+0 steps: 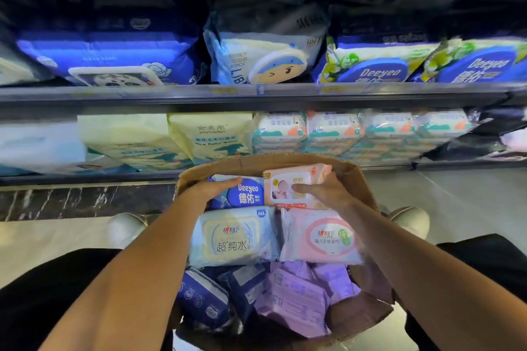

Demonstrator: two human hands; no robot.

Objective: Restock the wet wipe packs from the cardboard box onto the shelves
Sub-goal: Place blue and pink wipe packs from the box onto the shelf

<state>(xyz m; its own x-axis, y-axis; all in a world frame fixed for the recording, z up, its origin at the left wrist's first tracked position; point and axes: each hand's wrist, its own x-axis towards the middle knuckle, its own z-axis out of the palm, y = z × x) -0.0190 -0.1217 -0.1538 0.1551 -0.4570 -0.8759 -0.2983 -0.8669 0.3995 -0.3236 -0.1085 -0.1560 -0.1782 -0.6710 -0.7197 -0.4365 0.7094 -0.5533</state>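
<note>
An open cardboard box (358, 179) full of wet wipe packs stands on the floor between my knees. My left hand (212, 188) grips a blue Deeyeo pack (246, 194) at the box's far left. My right hand (322, 192) grips a pink baby-picture pack (288, 179) at the far right, slightly raised. Nearer me lie a pale blue pack (232, 236) and a pink pack (322, 236). Dark blue packs (205, 299) and purple packs (296, 293) fill the near end.
Two dark shelves face me. The upper shelf (256, 92) carries blue, white and green Deeyeo packs. The lower shelf (85, 177) holds cream packs at left and stacked small white packs at right. My shoes (410, 221) flank the box on a pale floor.
</note>
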